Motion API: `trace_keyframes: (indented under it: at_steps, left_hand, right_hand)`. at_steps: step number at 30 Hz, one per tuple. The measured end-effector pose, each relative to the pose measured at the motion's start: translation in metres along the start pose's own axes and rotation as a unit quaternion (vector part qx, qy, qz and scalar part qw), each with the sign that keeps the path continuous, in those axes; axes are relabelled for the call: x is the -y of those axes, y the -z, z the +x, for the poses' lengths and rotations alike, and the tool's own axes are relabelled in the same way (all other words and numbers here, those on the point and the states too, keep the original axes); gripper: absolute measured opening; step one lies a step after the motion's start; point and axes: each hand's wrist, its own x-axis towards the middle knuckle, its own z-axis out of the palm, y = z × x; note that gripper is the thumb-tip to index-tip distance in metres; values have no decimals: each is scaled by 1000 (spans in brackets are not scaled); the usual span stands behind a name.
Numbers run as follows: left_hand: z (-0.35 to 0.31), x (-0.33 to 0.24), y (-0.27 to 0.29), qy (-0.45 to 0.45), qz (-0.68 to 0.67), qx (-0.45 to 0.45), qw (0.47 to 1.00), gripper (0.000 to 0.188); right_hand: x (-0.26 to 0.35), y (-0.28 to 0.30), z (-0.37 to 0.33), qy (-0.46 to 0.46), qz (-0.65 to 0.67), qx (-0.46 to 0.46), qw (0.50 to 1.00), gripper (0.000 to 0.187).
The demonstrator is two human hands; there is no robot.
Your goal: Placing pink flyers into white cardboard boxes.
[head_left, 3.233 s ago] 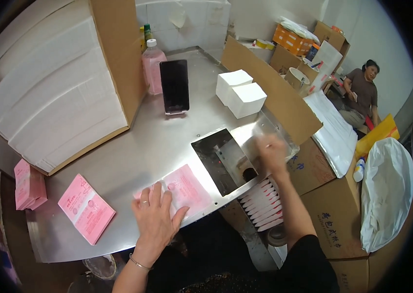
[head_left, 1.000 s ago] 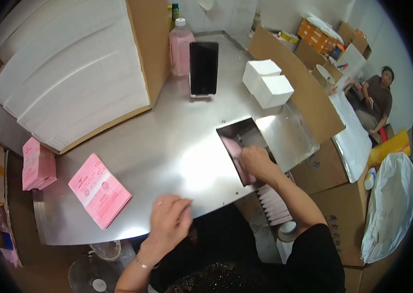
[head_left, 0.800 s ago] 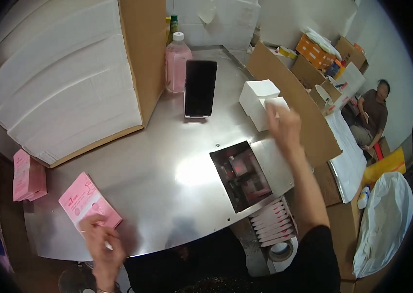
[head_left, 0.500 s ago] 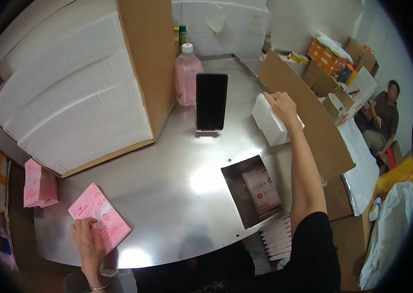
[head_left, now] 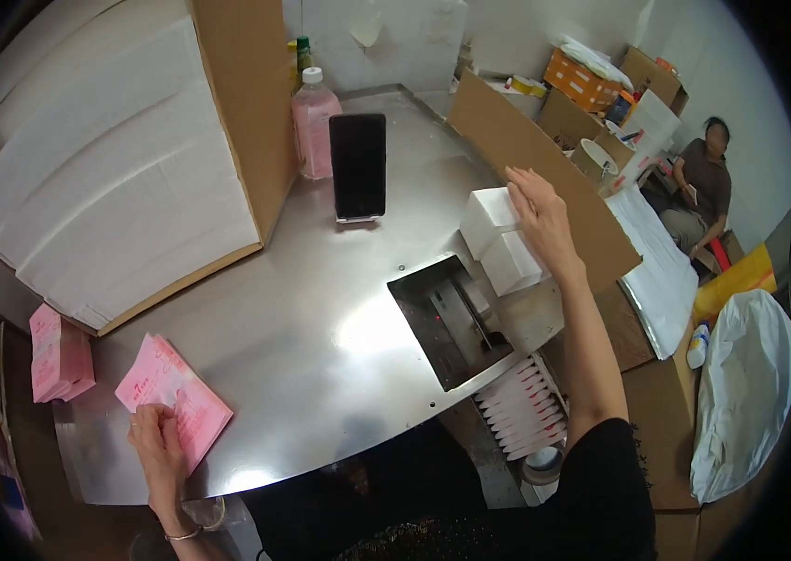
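Note:
My left hand (head_left: 160, 447) is closed at the near-left edge of a fanned stack of pink printed packets (head_left: 185, 397) on the metal table. Its fingers are bent over the packets; the thumb is partly hidden. Farther right, my right hand (head_left: 545, 222) lies with outstretched fingers along the right side of two white blocks (head_left: 487, 221), one behind the other. They look like cartons or paper stacks; I cannot tell which. Just nearer than the blocks is a rectangular opening (head_left: 421, 327) in the tabletop, with a dark bar and a small red light inside.
A phone (head_left: 358, 166) stands upright before a bottle of pink liquid (head_left: 317, 126). A large carton of white sheets (head_left: 124, 178) fills the left. More pink packets (head_left: 59, 355) sit at the left edge. Below the table are white-and-red packets (head_left: 521, 411). A person (head_left: 704, 182) sits far right.
The pink-and-white packet that lay in the table opening is gone from sight. My right hand's fingers have straightened, and two white blocks now show distinctly. The whole view has shifted.

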Motion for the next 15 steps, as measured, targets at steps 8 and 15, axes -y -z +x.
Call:
trace_keyframes:
  at_steps: [8,15]
  left_hand:
    - [-4,-72,13,-103,15,-82,991,12]
    - [-18,-135,-72,-244,-19,23,969,18]
  right_hand:
    - [55,26,-77,46,-300,59,951,17]
    - [61,25,-70,-35,-243,91,965,24]
